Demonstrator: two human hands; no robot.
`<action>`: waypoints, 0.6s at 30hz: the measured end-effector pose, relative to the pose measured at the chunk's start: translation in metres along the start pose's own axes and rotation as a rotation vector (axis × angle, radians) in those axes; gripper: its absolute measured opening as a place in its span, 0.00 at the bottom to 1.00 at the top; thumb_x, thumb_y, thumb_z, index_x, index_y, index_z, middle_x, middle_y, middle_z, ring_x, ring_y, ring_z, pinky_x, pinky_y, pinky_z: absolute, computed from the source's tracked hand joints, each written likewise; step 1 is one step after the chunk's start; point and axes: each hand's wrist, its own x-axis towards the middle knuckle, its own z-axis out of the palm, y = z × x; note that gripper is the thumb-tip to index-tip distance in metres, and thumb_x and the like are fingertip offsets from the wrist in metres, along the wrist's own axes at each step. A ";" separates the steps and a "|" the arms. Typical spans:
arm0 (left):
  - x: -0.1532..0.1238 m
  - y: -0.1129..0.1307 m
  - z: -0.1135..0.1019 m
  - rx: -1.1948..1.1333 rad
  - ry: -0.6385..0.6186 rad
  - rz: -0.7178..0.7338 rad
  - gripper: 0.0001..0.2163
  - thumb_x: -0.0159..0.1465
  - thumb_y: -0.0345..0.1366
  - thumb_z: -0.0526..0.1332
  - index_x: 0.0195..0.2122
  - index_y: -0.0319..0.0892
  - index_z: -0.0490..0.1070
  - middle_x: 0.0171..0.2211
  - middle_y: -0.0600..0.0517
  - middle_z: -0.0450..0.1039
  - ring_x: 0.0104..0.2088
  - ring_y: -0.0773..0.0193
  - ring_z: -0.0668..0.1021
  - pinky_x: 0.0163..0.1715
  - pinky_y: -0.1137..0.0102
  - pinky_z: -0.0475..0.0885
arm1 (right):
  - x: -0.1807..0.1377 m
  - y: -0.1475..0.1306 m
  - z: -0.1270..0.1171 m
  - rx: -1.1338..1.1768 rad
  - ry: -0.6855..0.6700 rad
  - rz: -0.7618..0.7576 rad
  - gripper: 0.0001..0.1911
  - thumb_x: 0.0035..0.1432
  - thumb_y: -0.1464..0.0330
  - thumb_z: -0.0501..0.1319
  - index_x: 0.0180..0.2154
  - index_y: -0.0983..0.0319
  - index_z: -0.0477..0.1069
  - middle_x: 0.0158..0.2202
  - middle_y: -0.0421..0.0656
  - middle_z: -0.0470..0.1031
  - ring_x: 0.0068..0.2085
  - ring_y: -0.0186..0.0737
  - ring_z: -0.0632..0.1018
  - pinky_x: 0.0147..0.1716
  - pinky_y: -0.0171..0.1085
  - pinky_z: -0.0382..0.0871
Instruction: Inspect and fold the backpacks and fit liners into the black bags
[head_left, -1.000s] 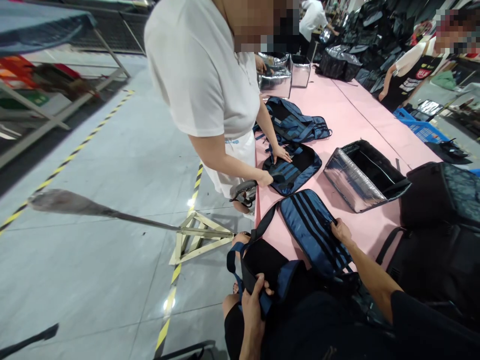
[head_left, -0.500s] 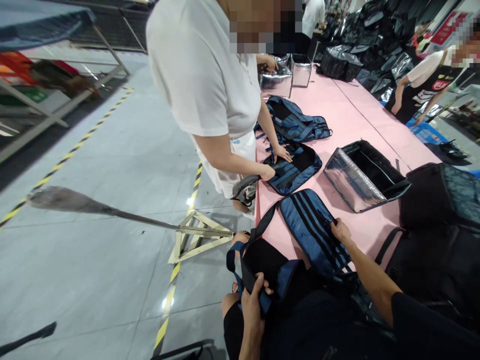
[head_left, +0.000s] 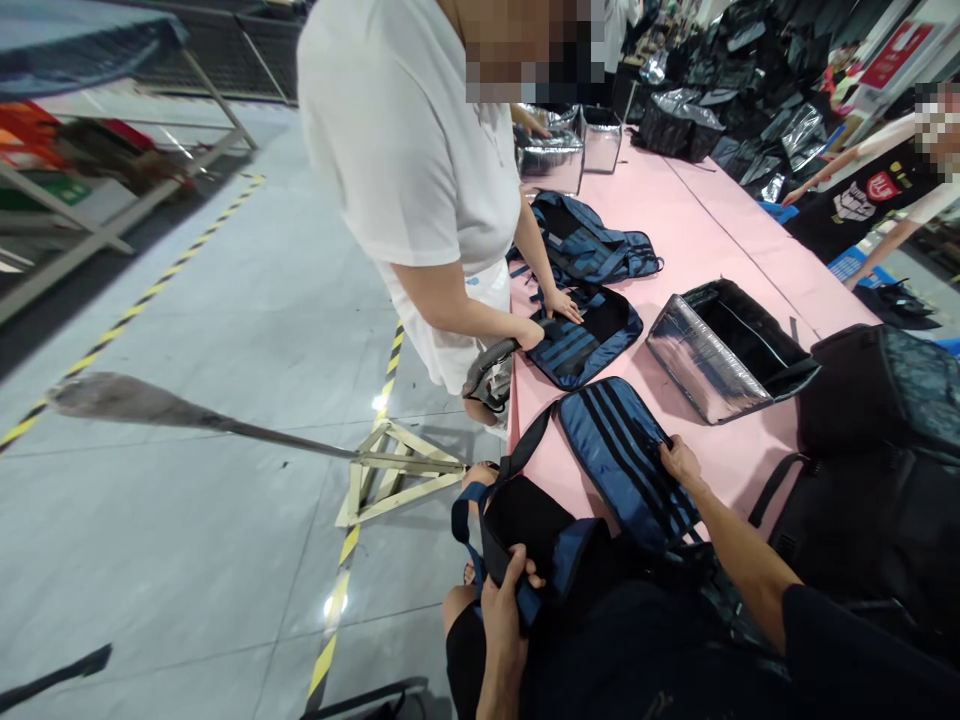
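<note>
At bottom centre, grips black strap [head_left: 493, 545] with curled fingers of left hand [head_left: 504, 602]; right of centre, pinches edge of blue panel [head_left: 621, 450], on pink table [head_left: 720, 240], between near-closed fingers of right hand [head_left: 681, 465].

Blue black-striped panel [head_left: 628, 455], flat on table [head_left: 720, 225], strap [head_left: 529, 446] at corner

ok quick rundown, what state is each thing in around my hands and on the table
Left hand: closed on a dark fabric band
Right hand: gripping the edge of the striped blue panel
Striped blue panel: spread out, stripes facing up
Silver-sided box: open at the top
Nearer blue bag piece: lying flat under a co-worker's hand
Farther blue bag: lying down, loosely folded
</note>
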 end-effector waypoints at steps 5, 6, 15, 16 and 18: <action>-0.001 0.000 0.000 -0.001 -0.005 -0.001 0.29 0.44 0.53 0.86 0.38 0.42 0.80 0.23 0.57 0.76 0.20 0.67 0.75 0.21 0.73 0.72 | 0.000 0.001 0.001 0.007 0.001 -0.001 0.28 0.80 0.53 0.54 0.68 0.64 0.69 0.54 0.58 0.85 0.55 0.54 0.87 0.56 0.43 0.76; -0.001 0.000 0.000 -0.006 -0.009 -0.001 0.29 0.44 0.53 0.86 0.38 0.42 0.79 0.23 0.57 0.76 0.20 0.67 0.75 0.21 0.73 0.72 | 0.001 0.001 0.001 0.007 0.000 0.000 0.28 0.80 0.53 0.53 0.68 0.64 0.69 0.54 0.58 0.85 0.54 0.54 0.87 0.56 0.43 0.76; -0.002 0.001 0.000 -0.034 0.008 -0.023 0.30 0.43 0.52 0.87 0.38 0.41 0.80 0.23 0.56 0.76 0.20 0.68 0.75 0.21 0.73 0.72 | -0.001 0.001 0.001 -0.007 0.002 -0.007 0.27 0.81 0.55 0.52 0.67 0.66 0.68 0.54 0.60 0.85 0.56 0.56 0.86 0.56 0.44 0.76; -0.002 0.002 0.001 -0.034 0.009 -0.025 0.30 0.43 0.52 0.87 0.39 0.41 0.80 0.23 0.56 0.76 0.20 0.68 0.75 0.21 0.73 0.73 | -0.002 0.001 0.001 -0.009 0.004 -0.010 0.26 0.81 0.55 0.52 0.67 0.66 0.69 0.54 0.60 0.85 0.56 0.56 0.86 0.56 0.44 0.76; -0.003 0.002 0.002 -0.033 0.005 -0.026 0.30 0.42 0.52 0.87 0.39 0.41 0.80 0.23 0.56 0.76 0.20 0.68 0.75 0.22 0.73 0.73 | -0.002 0.001 0.001 -0.011 0.006 -0.014 0.26 0.80 0.55 0.52 0.66 0.65 0.69 0.54 0.60 0.85 0.56 0.55 0.86 0.56 0.44 0.76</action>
